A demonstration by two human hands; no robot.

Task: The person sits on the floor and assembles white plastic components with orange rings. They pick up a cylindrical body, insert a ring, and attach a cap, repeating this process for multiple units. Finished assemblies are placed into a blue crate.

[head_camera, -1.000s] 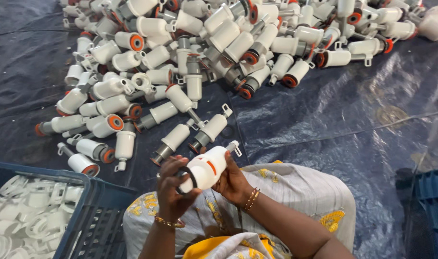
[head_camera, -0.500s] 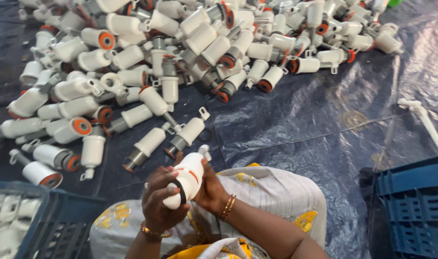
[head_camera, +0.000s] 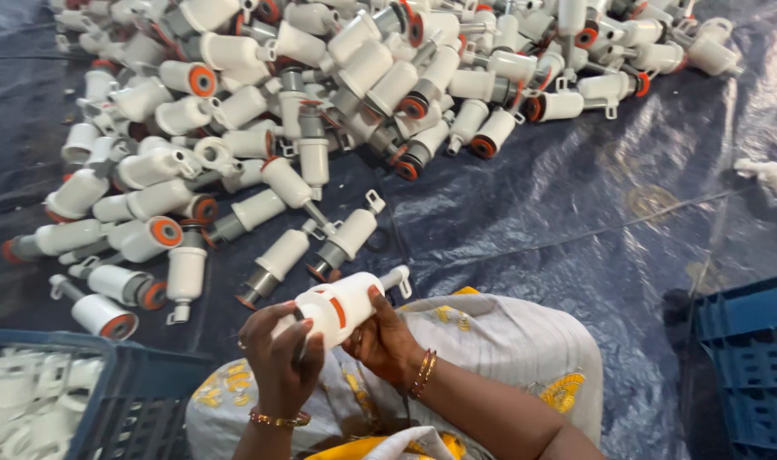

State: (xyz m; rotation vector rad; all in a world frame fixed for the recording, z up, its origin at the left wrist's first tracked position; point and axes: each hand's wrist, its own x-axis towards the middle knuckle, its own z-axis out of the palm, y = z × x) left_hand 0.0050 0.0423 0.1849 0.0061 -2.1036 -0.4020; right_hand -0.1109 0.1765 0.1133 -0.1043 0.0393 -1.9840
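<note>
Both my hands hold one white plastic cylinder part [head_camera: 344,305] over my lap, near the bottom centre. My right hand [head_camera: 386,339] grips its body from below and behind. My left hand [head_camera: 278,359] is closed over its round near end, where an orange ring shows. A small white tab sticks out of the part's far end. A big heap of like white parts with orange ends [head_camera: 337,94] lies on the dark blue tarp [head_camera: 576,221] in front of me.
A blue crate [head_camera: 107,400] at bottom left holds several white plastic pieces. Another blue crate [head_camera: 746,358] stands at the right edge. A lone white piece [head_camera: 767,177] lies on the tarp at far right. My knee is covered in grey and yellow cloth [head_camera: 507,358].
The view has shifted, so the heap sits further left and up. My hands stay on the same part, and the left hand has closed more over its near end.
</note>
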